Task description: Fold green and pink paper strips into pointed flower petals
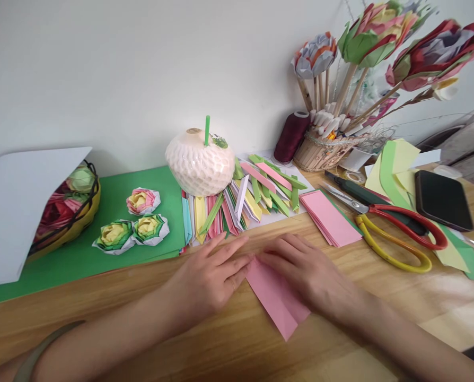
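A folded sheet of pink paper (274, 300) lies on the wooden table between my hands, with creases near its lower end. My left hand (213, 273) has its fingers stretched and spread, the tips nearest the paper touching its upper corner. Over the paper's upper right side my right hand (306, 268) is bent, fingers closed together and pressing on it; the thumb is hidden. Just beyond the right hand rests a stack of pink paper strips (330, 217).
Red-and-yellow scissors (400, 239) and a black phone (444, 199) lie at right. Behind stand a white strawberry-shaped cup (201, 164), folded paper pieces (261, 183), a thread spool (290, 138) and a basket (320, 151) of paper flowers. Paper lotuses (149, 228) sit on green sheets (113, 185).
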Tool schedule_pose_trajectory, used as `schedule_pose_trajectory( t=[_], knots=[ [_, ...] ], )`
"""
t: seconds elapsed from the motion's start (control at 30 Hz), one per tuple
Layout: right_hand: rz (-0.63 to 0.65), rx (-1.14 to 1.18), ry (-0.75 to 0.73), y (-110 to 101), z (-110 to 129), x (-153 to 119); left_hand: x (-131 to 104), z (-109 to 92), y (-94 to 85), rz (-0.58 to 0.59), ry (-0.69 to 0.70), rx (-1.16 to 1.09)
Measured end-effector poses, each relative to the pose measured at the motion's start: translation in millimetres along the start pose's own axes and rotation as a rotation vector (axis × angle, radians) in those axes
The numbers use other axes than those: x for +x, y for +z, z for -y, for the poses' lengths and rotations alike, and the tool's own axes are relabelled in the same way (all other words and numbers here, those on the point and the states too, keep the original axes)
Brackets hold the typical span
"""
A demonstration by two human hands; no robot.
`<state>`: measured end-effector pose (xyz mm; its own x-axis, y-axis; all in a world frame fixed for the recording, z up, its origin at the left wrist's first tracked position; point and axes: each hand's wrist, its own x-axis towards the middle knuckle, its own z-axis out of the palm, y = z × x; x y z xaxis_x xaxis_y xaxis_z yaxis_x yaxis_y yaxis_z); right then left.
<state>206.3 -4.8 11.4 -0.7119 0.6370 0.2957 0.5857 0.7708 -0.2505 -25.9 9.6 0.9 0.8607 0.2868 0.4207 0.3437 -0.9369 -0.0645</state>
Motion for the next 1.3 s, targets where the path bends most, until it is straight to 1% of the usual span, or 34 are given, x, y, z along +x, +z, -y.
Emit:
schedule_pose_trajectory(
  t=[0.13, 0.2, 0.33, 0.4, 0.47, 0.53, 0.57, 0.63, 0.7, 0.73, 0.77, 0.83, 0.9, 0.93, 1.0, 1.1, 1.2, 1.3],
  knots=[
    [0.006, -0.005, -0.043, -9.5, -5.1, -3.8, -0.4, -0.9, 0.8, -0.041, -0.037, -0.009],
    [-0.002, 0.026, -0.045, -15.0, -8.9, -12.1, 0.3, -0.2, -0.5, -0.019, -0.029, -0.006],
    [0.012, 0.09, 0.067, -23.1, -9.2, -30.2, 0.2, 2.2, -2.6, 0.013, -0.001, -0.022],
    [0.035, 0.139, 0.083, -24.2, -4.9, -35.4, -1.7, 2.5, -1.3, 0.026, 0.007, -0.027],
    [0.053, 0.19, 0.043, -22.2, 1.0, -37.5, -3.8, 1.9, 0.9, 0.021, -0.009, -0.019],
    [0.018, 0.178, -0.015, -17.3, 7.7, -37.7, -4.6, 0.8, 2.3, -0.005, -0.083, -0.01],
    [-0.024, 0.136, -0.034, -14.2, 11.3, -37.2, -4.1, 0.1, 2.2, 0.049, -0.105, 0.003],
    [-0.101, 0.001, -0.021, -8.1, 18.9, -35.2, -1.4, -1.9, 0.5, 0.002, -0.131, -0.001],
    [-0.138, -0.147, 0.02, -3.8, 26.3, -31.2, 2.8, -4.8, -2.1, -0.141, -0.142, -0.057],
    [-0.132, -0.204, 0.048, -2.6, 29.5, -28.4, 4.8, -6.6, -3.2, -0.209, -0.134, -0.093],
    [-0.128, -0.246, 0.072, -1.8, 32.1, -25.1, 6.6, -8.4, -3.9, -0.246, -0.112, -0.117],
    [-0.096, -0.262, 0.101, -1.4, 34.7, -18.1, 8.6, -11.4, -3.9, -0.236, -0.05, -0.128],
    [-0.066, -0.199, 0.093, -1.5, 33.2, -11.6, 8.7, -12.5, -2.2, -0.19, -0.034, -0.111],
    [-0.055, -0.151, 0.077, -1.7, 31.0, -8.8, 8.3, -12.4, -1.2, -0.18, -0.05, -0.103],
    [-0.045, -0.056, 0.028, -2.6, 24.4, -4.6, 7.2, -11.2, 0.6, -0.179, -0.086, -0.094],
    [-0.03, 0.053, -0.005, -5.7, 12.7, -0.3, 6.3, -9.2, 1.3, -0.17, -0.088, -0.078],
    [0.029, 0.149, 0.021, -8.7, 4.2, 3.1, 6.2, -8.8, 0.8, -0.167, -0.096, -0.078],
    [0.071, 0.264, 0.083, -8.0, 0.6, 5.2, 5.4, -9.5, 1.4, -0.193, -0.084, -0.078]
  ],
)
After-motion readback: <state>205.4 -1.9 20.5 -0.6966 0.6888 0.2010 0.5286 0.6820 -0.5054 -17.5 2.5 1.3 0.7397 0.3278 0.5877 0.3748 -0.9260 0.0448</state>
